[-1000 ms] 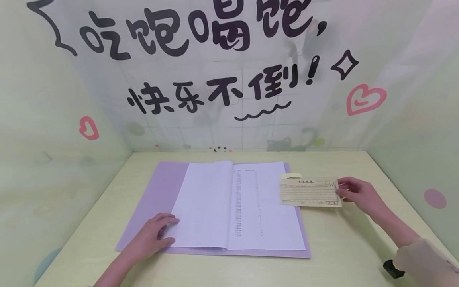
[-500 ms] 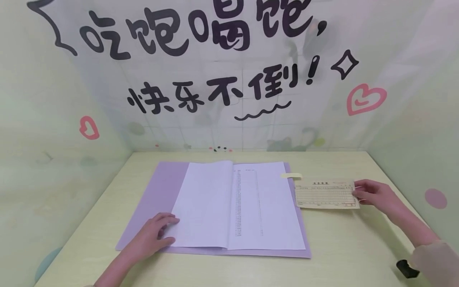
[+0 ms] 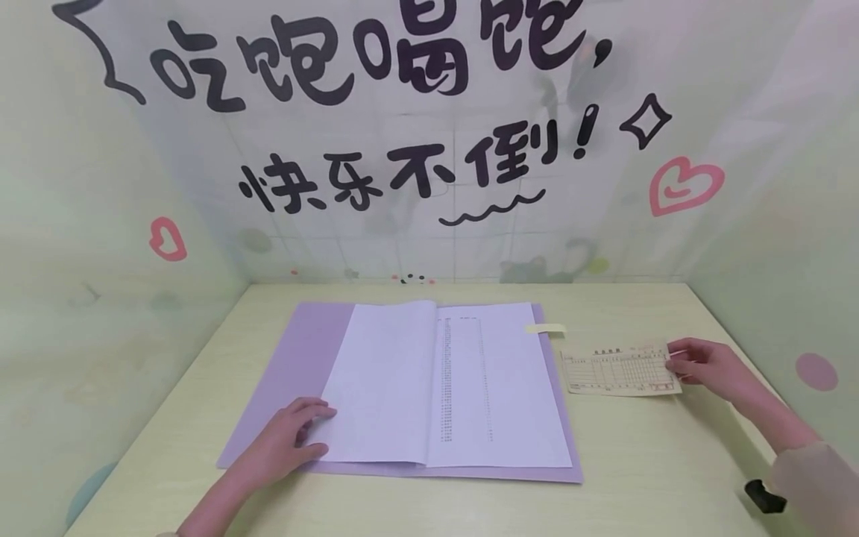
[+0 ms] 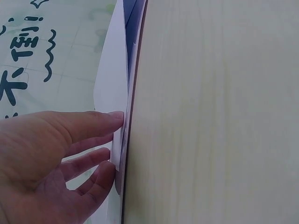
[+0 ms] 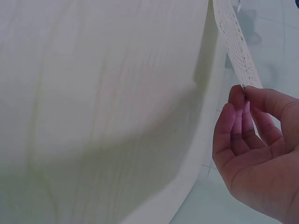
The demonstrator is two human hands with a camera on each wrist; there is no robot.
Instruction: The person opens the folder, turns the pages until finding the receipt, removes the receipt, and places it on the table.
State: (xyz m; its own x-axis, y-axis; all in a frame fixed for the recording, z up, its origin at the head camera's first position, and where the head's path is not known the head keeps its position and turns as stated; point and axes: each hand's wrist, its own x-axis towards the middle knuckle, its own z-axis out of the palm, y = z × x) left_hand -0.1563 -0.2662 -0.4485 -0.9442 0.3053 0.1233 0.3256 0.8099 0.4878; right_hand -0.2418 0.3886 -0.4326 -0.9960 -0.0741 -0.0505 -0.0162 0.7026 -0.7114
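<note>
My right hand (image 3: 708, 367) pinches the right edge of a pale yellow receipt slip (image 3: 620, 369), printed with a ruled table. In the right wrist view, thumb and index finger meet on the edge of the slip (image 5: 238, 46), which is seen nearly side-on. The slip is to the right of an open purple folder (image 3: 322, 335) holding white sheets. My left hand (image 3: 288, 440) rests with relaxed fingers on the lower left of the blank left page (image 3: 382, 380). In the left wrist view its fingertips touch the paper (image 4: 112, 70). The right page (image 3: 517, 388) carries a printed list in columns.
A pale yellow tab (image 3: 546, 328) sticks out from the folder's upper right edge. All this lies on a light wooden table (image 3: 470, 511), with printed curtains (image 3: 376, 246) behind and at both sides. A black object (image 3: 765, 497) shows beside the right sleeve (image 3: 815, 477).
My right hand has drawn the receipt slip rightward, from overlapping the right page and tab to beside the folder. The left hand and folder have stayed put.
</note>
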